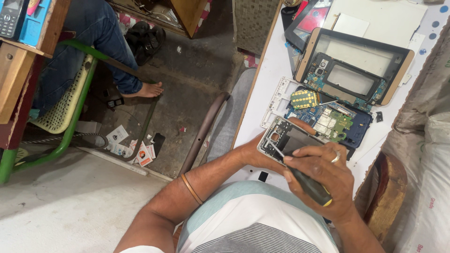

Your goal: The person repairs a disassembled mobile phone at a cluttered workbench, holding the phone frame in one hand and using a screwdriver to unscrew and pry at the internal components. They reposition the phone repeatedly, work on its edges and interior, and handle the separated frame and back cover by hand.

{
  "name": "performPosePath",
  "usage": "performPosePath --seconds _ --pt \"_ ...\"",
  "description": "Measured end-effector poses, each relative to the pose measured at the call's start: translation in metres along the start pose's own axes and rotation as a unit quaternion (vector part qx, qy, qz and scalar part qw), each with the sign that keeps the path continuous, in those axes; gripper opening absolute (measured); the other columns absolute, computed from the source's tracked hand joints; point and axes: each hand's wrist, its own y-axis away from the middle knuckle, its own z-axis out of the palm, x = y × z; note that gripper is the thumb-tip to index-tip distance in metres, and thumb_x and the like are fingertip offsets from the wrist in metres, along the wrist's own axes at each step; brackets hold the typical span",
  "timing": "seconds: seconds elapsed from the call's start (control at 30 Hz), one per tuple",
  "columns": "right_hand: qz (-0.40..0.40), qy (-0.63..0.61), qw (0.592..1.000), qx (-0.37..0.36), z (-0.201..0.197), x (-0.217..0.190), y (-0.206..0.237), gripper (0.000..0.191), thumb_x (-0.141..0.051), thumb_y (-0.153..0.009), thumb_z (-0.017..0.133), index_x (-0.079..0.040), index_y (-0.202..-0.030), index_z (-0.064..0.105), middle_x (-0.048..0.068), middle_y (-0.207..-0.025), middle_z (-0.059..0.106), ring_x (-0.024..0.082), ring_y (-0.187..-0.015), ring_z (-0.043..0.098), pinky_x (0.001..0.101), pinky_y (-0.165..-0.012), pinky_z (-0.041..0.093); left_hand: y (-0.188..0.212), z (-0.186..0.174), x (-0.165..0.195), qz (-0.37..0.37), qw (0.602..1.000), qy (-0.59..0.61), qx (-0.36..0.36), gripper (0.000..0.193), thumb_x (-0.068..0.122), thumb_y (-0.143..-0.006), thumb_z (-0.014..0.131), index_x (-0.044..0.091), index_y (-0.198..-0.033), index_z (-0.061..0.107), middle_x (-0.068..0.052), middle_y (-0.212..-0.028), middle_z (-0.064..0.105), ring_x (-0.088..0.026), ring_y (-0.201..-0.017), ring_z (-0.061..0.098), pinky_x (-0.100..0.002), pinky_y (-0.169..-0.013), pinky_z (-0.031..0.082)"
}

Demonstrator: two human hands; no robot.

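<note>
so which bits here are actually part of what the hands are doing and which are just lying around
In hand:
- grey phone frame, held by the left hand
- screwdriver, gripped by the right hand, tip on the frame

Lying about:
- open blue phone body with circuit board
- gold phone frame
- white frame
- keypad phone on the shelf
- papers on the floor

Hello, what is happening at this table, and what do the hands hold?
A person sits at a white table and takes a phone apart. The left hand holds a silver phone frame from below. The right hand grips a screwdriver with a black and yellow handle, its tip on the frame. Just beyond lie a blue phone body with a green circuit board, a white frame and a gold tablet frame. Another person's bare foot rests on the floor at the left.
</note>
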Motion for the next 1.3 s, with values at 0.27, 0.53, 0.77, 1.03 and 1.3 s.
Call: performPosePath --seconds 0.27,0.53,0.77,1.03,1.3 --pt "-0.007 -0.016 0.999 -0.032 0.002 -0.010 0.006 0.029 -0.014 -0.076 0.083 -0.015 -0.103 0.072 -0.002 -0.091 0.075 0.016 -0.099 0.069 0.0402 -0.093 0.040 -0.004 -0.003 -0.010 0.040 0.989 -0.137 0.029 0.099 0.031 -0.060 0.099 0.012 -0.144 0.053 -0.007 -0.129 0.065 -0.020 -0.122 0.067 -0.040 -0.112 0.059" --pt "0.075 -0.063 0.993 -0.061 -0.012 -0.006 0.007 0.027 -0.012 -0.074 0.083 -0.011 -0.100 0.075 0.000 -0.088 0.077 0.014 -0.099 0.071 0.0374 -0.096 0.038 -0.006 -0.002 -0.008 0.030 0.994 -0.107 0.005 0.097 0.029 -0.063 0.098 0.012 -0.146 0.051 -0.008 -0.127 0.066 -0.021 -0.120 0.068 -0.039 -0.111 0.060" --pt "0.138 -0.089 0.983 -0.083 -0.034 -0.003 0.013 0.026 -0.012 -0.072 0.082 -0.011 -0.098 0.079 0.001 -0.088 0.079 0.013 -0.097 0.070 0.0352 -0.096 0.039 -0.005 0.004 0.005 0.016 0.989 -0.147 0.012 0.096 0.023 -0.060 0.098 0.010 -0.142 0.052 -0.009 -0.124 0.070 -0.024 -0.118 0.070 -0.038 -0.104 0.061" --pt "0.174 -0.077 0.977 -0.096 -0.052 0.005 0.027 0.029 -0.011 -0.070 0.082 -0.011 -0.099 0.080 0.001 -0.090 0.079 0.015 -0.095 0.068 0.0340 -0.094 0.042 -0.003 0.006 0.015 0.040 0.979 -0.199 0.012 0.091 0.023 -0.064 0.099 0.009 -0.141 0.052 -0.008 -0.122 0.070 -0.022 -0.118 0.069 -0.036 -0.103 0.059" --pt "0.178 -0.061 0.979 -0.076 -0.066 0.017 0.053 0.028 -0.011 -0.072 0.081 -0.009 -0.100 0.078 0.002 -0.090 0.079 0.017 -0.097 0.071 0.0356 -0.096 0.040 -0.002 0.004 0.011 0.041 0.975 -0.219 0.021 0.091 0.026 -0.065 0.099 0.009 -0.142 0.053 -0.008 -0.130 0.063 -0.023 -0.125 0.065 -0.037 -0.108 0.057"
